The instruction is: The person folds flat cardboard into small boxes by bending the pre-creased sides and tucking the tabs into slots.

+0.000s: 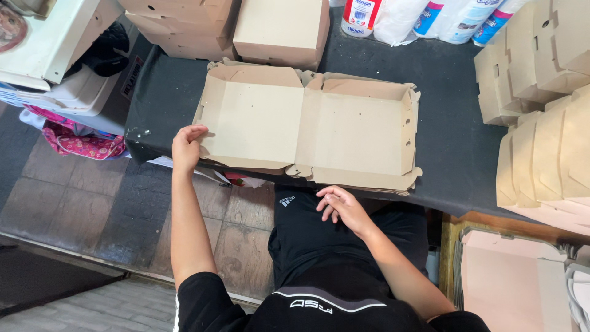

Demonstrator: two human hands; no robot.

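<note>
an unfolded brown cardboard box (307, 126) lies flat and open on the table (455, 147), which is covered in dark cloth; the box shows two shallow halves side by side, joined along a middle fold, with low raised flaps around the edges. it sits near the front edge of the table, and its near rim hangs slightly over that edge. the left hand (185, 147) rests at the box's left near corner, fingers loosely curled and touching the cardboard edge, not clamped around it. the right hand (341, 208) is below the table edge, just under the box's front rim, lying over the person's lap with fingers relaxed and slightly spread, holding nothing. behind the open box, at the back of the table, stand stacked folded boxes (279, 27) of the same brown cardboard. to the right, more folded boxes (544, 110) lean in rows, some on the table and some at its right end. at the back edge stand white plastic-wrapped rolls (455, 15) with coloured print. left of the table sits a white cooler (55, 67) with a pink patterned cloth (83, 142) beneath it, and below is a tiled floor (110, 209).
</note>
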